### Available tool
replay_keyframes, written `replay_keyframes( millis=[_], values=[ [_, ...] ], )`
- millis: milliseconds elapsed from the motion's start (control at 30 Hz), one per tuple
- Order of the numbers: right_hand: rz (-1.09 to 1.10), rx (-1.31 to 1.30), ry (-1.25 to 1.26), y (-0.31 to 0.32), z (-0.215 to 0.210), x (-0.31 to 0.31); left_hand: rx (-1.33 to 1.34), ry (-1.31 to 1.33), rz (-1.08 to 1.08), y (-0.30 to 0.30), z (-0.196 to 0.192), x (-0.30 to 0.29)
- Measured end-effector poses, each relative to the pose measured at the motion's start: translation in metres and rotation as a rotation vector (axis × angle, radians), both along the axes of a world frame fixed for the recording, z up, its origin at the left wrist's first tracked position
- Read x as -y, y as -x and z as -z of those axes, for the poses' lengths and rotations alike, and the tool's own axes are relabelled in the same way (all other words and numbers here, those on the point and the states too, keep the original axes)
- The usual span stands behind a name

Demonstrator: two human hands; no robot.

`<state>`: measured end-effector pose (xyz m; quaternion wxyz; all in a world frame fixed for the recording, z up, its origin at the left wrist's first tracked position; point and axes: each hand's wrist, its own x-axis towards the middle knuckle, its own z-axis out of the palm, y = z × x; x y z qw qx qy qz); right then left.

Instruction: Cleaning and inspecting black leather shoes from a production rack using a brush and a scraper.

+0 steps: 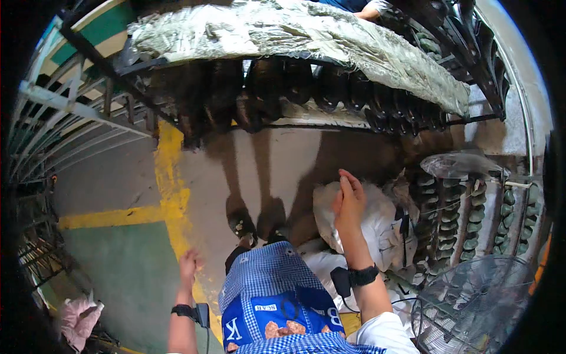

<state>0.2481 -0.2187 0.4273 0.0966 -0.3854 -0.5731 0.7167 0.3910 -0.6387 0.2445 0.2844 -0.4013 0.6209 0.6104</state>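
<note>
My right hand is raised over a white sack on the floor. Its fingers stretch forward, and I see nothing held in it. Lower on the left, my left hand hangs above the floor near a yellow line. Its fingers look partly curled but are smeared, and no object shows in it. Ahead of both hands stands a rack with dark, rounded, glossy pieces in a row. Crumpled whitish cloth covers the rack's top bar.
A wire-caged fan stands at the lower right, beside racks with rows of green rounded pieces. Metal racking lines the left. Pink cloth lies at the lower left. Another person's hand shows beyond the cloth-covered bar.
</note>
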Motion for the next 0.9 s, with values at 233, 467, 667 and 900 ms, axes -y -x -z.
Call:
replay_keyframes(
  millis=[233, 467, 667, 900],
  values=[
    [-0.01, 0.026, -0.221, 0.083, 0.064, -0.12, -0.247, -0.072, 0.166, 0.189, -0.012, -0.131],
    [-0.25, 0.021, -0.577, 0.168, 0.128, -0.218, -0.664, -0.106, 0.559, 0.262, 0.001, -0.301],
    [-0.459, -0.194, -0.916, 0.235, 0.139, -0.269, -1.206, 0.068, 0.804, 0.31, 0.004, -0.435],
    [-0.765, -0.311, -1.484, 0.295, 0.135, -0.293, -1.647, 0.397, 0.767, 0.377, 0.002, -0.533]
  ],
)
